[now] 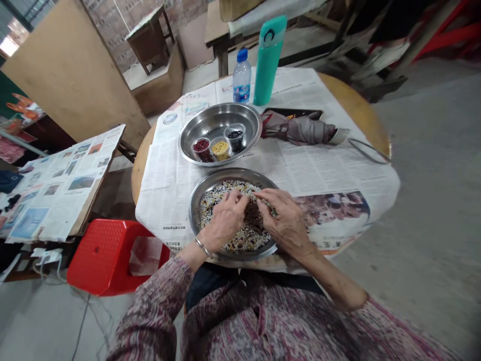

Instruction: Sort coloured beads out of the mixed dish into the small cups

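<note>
A round metal basin (196, 220) right in front of me holds a mix of white, yellow, dark and reddish grains and beans (246, 244). Over its middle, my left hand (225, 218) has its thumb and fingers drawn together in a pinch. My right hand (285, 220) faces it closely, fingers bent and thumb near the index fingertip. Whatever small thing either holds is too small to make out. Just beyond, a second metal basin (218, 116) contains three clear cups: red beans (202, 145), yellow beans (220, 149) and black beans (235, 135).
Newspaper (161, 188) covers the round table. Towards its back stand a water bottle (242, 77) and a teal flask (268, 62). A folded umbrella (300, 129) lies to the right. On the left are a red stool (99, 255) and another newspaper-covered table (71, 175).
</note>
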`<act>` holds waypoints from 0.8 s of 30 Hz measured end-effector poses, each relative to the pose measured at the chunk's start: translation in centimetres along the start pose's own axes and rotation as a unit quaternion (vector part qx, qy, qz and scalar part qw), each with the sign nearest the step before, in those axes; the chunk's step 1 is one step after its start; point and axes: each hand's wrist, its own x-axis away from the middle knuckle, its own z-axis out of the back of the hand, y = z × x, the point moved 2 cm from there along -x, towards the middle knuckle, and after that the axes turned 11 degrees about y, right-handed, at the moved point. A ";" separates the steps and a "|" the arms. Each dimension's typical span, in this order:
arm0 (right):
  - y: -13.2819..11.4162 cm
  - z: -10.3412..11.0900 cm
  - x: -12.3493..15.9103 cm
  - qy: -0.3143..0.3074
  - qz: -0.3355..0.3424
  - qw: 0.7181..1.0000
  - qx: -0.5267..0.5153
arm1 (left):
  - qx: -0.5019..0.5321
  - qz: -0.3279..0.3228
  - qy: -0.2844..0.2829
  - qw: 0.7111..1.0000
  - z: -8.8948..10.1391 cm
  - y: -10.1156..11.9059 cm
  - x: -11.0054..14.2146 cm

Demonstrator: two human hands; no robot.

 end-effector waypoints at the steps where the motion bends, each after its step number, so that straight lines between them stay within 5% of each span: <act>1: 0.0 0.0 0.0 -0.001 -0.001 1.000 -0.003 | -0.020 0.022 0.021 0.999 0.3 -0.5 -0.4; 6: -0.1 -0.1 0.0 -0.006 -0.007 1.000 -0.004 | -0.058 0.126 0.025 0.990 1.9 -3.0 0.6; 12: -0.1 -0.1 0.1 -0.007 -0.005 1.000 0.002 | 0.072 0.117 -0.040 0.990 1.3 -2.3 3.4; 18: -0.3 0.2 -0.1 0.009 -0.015 1.000 -0.010 | 0.177 0.009 -0.045 0.983 -0.6 0.8 3.4; 24: 0.0 0.1 -0.1 0.020 -0.021 1.000 0.002 | 0.017 -0.146 -0.028 0.989 -1.3 1.9 1.0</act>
